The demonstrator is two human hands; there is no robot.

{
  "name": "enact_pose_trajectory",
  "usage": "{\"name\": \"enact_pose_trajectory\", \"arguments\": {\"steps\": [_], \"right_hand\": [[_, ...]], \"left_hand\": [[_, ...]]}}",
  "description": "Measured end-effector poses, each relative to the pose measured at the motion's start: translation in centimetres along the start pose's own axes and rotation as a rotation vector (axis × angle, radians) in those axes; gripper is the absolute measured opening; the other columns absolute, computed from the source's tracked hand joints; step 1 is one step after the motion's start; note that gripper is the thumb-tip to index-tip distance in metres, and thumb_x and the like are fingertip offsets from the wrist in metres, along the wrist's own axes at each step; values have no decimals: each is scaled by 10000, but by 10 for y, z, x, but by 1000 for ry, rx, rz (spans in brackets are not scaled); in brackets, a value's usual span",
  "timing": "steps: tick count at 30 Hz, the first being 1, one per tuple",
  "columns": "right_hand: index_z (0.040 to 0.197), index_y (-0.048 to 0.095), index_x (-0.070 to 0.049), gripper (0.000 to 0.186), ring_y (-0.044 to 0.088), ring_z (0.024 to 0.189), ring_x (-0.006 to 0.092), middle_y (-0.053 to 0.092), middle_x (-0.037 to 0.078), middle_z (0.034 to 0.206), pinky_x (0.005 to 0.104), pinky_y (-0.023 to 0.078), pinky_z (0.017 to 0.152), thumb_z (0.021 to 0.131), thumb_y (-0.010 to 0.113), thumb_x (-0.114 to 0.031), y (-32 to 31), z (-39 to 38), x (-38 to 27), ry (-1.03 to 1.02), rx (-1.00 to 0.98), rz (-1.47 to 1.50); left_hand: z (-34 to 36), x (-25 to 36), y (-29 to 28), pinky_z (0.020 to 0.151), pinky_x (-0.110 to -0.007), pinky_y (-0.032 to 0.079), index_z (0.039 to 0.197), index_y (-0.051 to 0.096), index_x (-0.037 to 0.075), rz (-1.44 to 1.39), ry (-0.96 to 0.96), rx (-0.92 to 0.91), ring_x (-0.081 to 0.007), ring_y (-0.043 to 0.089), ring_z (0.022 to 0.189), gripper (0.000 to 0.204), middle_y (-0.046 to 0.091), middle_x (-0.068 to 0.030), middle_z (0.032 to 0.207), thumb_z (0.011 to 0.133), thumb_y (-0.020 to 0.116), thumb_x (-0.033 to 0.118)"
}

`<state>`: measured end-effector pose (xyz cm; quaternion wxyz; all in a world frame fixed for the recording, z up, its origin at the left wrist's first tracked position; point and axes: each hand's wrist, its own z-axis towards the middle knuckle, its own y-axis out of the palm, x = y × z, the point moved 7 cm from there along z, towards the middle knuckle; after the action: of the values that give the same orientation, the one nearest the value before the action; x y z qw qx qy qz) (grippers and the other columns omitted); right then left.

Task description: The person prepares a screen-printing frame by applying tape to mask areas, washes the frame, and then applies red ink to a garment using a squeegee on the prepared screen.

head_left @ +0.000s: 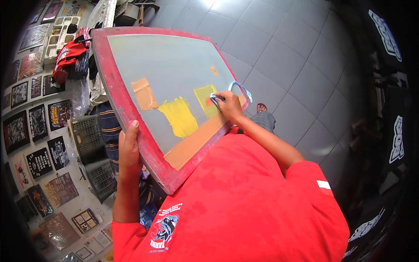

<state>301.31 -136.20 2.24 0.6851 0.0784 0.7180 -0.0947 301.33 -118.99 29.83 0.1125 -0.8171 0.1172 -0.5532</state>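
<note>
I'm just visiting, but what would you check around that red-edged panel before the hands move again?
1. Left hand supporting the red frame: ok, thumb over its edge.
2. Right hand holding the light-blue piece: ok, pinched at the panel.
3. Smaller yellow patch free of marks: not ok, an orange-red smudge shows on it.
4. Larger yellow patch dry: cannot tell.
5. Long tan strip firmly stuck down: cannot tell.
</note>
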Motion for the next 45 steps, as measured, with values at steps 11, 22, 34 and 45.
{"name": "enact_pose_trajectory", "arguments": {"steps": [11, 22, 34, 45], "right_hand": [[936, 681, -44, 164, 606, 767, 299, 622, 156, 844, 364, 470, 690, 785, 635, -91, 5, 0, -13, -8, -53, 28], [950, 675, -42, 167, 606, 793, 300, 623, 145, 871, 358, 464, 694, 804, 629, -108, 2, 3, 16, 30, 28, -64], [980, 659, 10, 207, 636, 746, 172, 675, 118, 844, 301, 488, 679, 838, 583, -119, -14, 12, 75, 351, 46, 293], [1084, 597, 6, 267, 548, 1043, 343, 599, 174, 1103, 381, 422, 895, 829, 533, -38, 11, 2, -24, -181, -63, -13]], "left_hand": [[-2, -4, -3, 757, -273, 464, 1098, 513, -21, 4, -25, -56, -136, 582, 869, 320, 595, -93, 986, 927, 464, 245], [2, -10, -6, 723, -270, 478, 1066, 532, -18, -86, -16, -22, -136, 594, 819, 298, 605, -83, 938, 924, 472, 237], [2, -28, -16, 717, -272, 480, 1045, 542, -7, -173, -53, 69, -144, 600, 806, 281, 610, -81, 924, 918, 480, 236], [-9, -10, -3, 691, -265, 478, 1047, 537, -6, -85, 14, 22, -123, 592, 782, 285, 604, -71, 906, 917, 477, 241]]}}
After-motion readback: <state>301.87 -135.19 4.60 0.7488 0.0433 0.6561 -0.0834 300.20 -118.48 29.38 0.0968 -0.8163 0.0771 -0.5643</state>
